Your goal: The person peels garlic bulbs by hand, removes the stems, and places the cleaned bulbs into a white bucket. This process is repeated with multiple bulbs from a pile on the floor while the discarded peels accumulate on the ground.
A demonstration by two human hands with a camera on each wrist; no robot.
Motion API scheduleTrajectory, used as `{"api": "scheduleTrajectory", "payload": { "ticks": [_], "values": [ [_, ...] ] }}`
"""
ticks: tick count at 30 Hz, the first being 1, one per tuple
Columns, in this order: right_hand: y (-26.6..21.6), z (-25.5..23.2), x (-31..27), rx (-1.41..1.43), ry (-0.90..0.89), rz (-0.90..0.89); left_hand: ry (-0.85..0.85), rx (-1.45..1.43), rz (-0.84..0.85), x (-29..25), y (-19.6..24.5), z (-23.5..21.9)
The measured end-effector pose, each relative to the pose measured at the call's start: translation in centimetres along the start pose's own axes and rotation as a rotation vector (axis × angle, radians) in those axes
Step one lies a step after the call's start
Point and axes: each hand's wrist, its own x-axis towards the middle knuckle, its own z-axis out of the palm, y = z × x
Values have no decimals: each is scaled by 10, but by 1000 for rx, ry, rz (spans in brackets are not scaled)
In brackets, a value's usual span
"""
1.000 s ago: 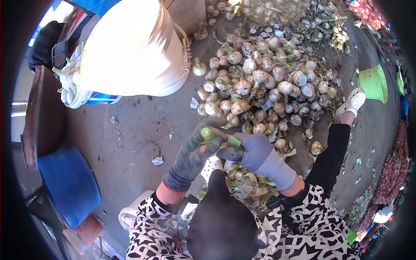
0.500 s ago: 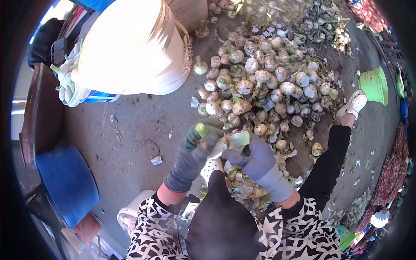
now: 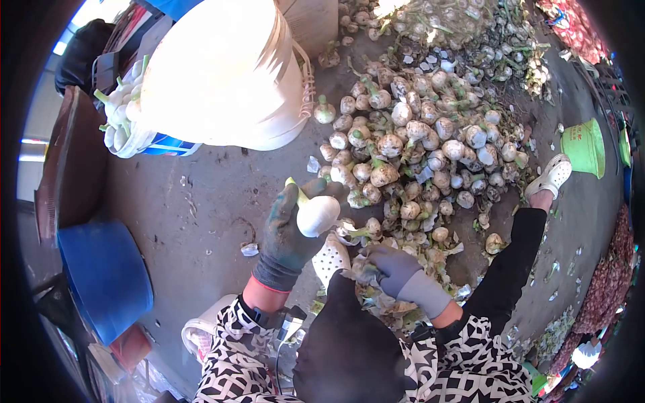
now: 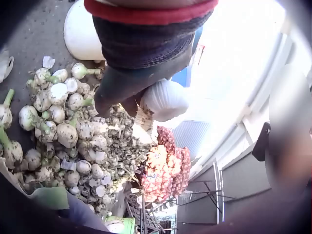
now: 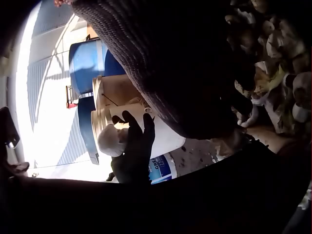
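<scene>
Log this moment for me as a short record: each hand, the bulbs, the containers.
left hand: gloved, holding a clean white bulb with green stem
right hand: gloved, above loose peelings; grip unclear
bulb pile: soil-stained, on the ground
white bucket: large, contents unseen
blue-and-white bucket: holds clean bulbs
blue tub: by the left edge
green bucket: beyond the outstretched foot

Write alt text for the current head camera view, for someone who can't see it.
A gloved left hand holds a clean white bulb, while the gloved right hand is over peelings. Beyond lies a heap of soil-marked bulbs, beside a large white bucket.
</scene>
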Motion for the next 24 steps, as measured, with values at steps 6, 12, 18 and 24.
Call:
{"api": "scheduleTrajectory", "payload": {
  "ticks": [6,12,18,24],
  "values": [
    [-62,-55,58,149,36,388,100,-202,-105,8,-15,-11],
    [-47,-26,42,929,-424,340,295,-207,45,17,-6,-19],
    [18,3,22,-476,-571,207,75,-68,394,18,100,67],
    [40,-36,60,-612,-26,307,29,292,398,11,94,49]
  ]
}}
